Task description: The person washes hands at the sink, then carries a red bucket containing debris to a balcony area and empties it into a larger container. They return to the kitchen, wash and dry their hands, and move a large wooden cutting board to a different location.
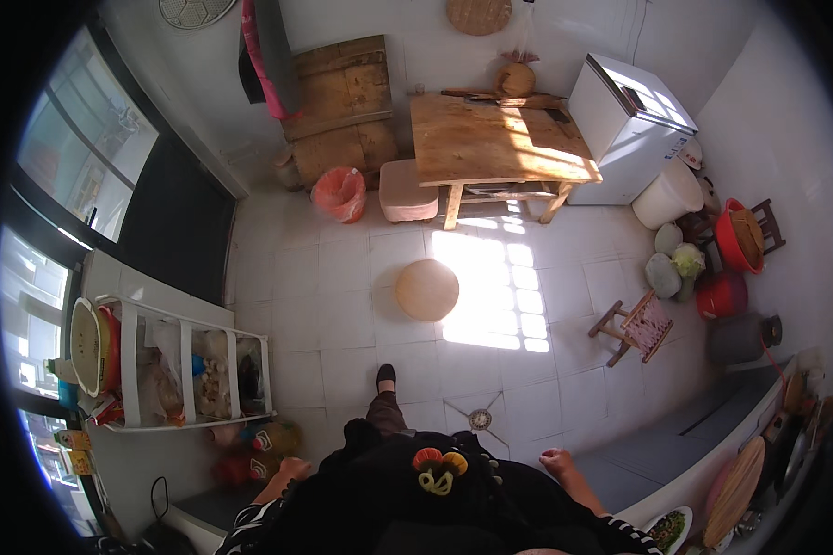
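Observation:
My left hand (pixel 294 469) hangs beside my body with its fingers curled, and I see nothing in it. Nearest to it, large plastic bottles (pixel 277 438) with yellowish contents stand on the floor by the rack. On the other side my right hand (pixel 558 463) is loosely closed in the air, near a grey cabinet front (pixel 617 458). Ahead of me a round pale stool (pixel 427 290) stands on the tiles. One dark shoe (pixel 386 374) shows below my black apron (pixel 388 485), which carries a knitted flower decoration (pixel 440 466).
A white rack (pixel 186 368) holds bagged food at left. Along the far wall are a red bin (pixel 340 194), a padded stool (pixel 408 191), a wooden table (pixel 485 139) and a white chest freezer (pixel 614 139). A folding stool (pixel 638 327) and melons (pixel 662 274) lie right.

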{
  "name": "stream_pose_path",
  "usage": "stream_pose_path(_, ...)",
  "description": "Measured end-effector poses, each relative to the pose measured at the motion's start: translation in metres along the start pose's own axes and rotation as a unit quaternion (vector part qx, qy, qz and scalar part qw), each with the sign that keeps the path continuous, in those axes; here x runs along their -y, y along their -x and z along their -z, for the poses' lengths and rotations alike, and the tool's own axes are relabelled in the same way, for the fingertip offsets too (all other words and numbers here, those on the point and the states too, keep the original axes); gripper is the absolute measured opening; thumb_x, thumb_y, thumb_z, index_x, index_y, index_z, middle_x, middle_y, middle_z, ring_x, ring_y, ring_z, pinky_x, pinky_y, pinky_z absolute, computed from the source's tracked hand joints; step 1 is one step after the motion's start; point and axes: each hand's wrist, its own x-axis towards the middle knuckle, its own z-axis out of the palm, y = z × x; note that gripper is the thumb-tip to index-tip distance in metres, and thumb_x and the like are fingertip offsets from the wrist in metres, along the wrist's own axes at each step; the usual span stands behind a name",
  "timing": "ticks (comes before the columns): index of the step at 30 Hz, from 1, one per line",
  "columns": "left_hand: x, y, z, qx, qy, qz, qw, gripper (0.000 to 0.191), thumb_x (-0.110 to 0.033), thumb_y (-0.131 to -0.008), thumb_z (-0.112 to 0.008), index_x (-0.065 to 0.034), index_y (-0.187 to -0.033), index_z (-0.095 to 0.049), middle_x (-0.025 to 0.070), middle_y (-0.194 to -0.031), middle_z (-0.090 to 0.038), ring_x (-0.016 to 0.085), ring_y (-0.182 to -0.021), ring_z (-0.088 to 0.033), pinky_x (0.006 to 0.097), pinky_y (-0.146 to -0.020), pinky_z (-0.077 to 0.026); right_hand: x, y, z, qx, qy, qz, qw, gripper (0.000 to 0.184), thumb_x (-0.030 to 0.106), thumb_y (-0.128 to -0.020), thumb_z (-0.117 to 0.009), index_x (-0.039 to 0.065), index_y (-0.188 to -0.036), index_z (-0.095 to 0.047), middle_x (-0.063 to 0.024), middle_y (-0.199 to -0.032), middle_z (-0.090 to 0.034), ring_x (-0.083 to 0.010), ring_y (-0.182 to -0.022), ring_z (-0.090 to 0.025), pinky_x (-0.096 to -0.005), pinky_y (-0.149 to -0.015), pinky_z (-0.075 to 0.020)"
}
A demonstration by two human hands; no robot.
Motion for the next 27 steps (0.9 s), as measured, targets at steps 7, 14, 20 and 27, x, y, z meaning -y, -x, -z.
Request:
stream_pose_path(7,-0.007,-0.07,0.088,0.019,0.078,-0.044,0.996,0.034,-0.039,-0.087,-0.059,-0.0062,-0.088,-0.068,0.0121,-0.079,-0.064,0.026,-0.077,-0.063,0.0448,-0.068,-0.05,0.057,0.015,-0.023,0.03,-0.101,-0.08,0.991,0.033,0.023,-0.075,-0.068,-0.002,-0.097,-0.069,-0.0138,-0.092,-0.07,-0.0191,-0.086,-0.067,-0.0324,-0.079,-0.0521)
stream_pose_path(14,-0.097,-0.149,0.22,-0.101,0.347,-0.102,0.927,0.027,-0.028,-0.086,-0.061,-0.0033,-0.097,-0.066,0.005,-0.074,-0.063,0.014,-0.069,-0.06,0.0312,-0.062,-0.047,0.159,-0.034,-0.073,0.073,-0.126,-0.021,0.989,0.032,0.023,-0.077,-0.069,-0.001,-0.098,-0.069,-0.0126,-0.09,-0.071,-0.018,-0.084,-0.066,-0.0316,-0.078,-0.0521)
stream_pose_path(20,-0.097,-0.158,0.256,-0.116,0.44,-0.072,0.888,0.028,-0.028,-0.087,-0.059,-0.0013,-0.089,-0.064,0.0023,-0.071,-0.059,0.012,-0.065,-0.053,0.0323,-0.061,-0.044,0.224,-0.086,-0.066,0.08,-0.154,0.0,0.985,0.031,0.023,-0.079,-0.068,-0.001,-0.099,-0.068,-0.0123,-0.091,-0.071,-0.0176,-0.084,-0.066,-0.0305,-0.078,-0.0519)
stream_pose_path(27,0.007,-0.118,0.167,-0.06,0.446,0.163,0.878,0.022,-0.027,-0.087,-0.057,-0.0057,-0.082,-0.059,0.0038,-0.074,-0.057,0.018,-0.068,-0.055,0.036,-0.063,-0.045,0.352,-0.154,-0.013,0.099,-0.007,0.172,0.98,0.024,0.019,-0.079,-0.065,-0.002,-0.091,-0.069,-0.0106,-0.083,-0.068,-0.0171,-0.076,-0.064,-0.0298,-0.069,-0.0509)
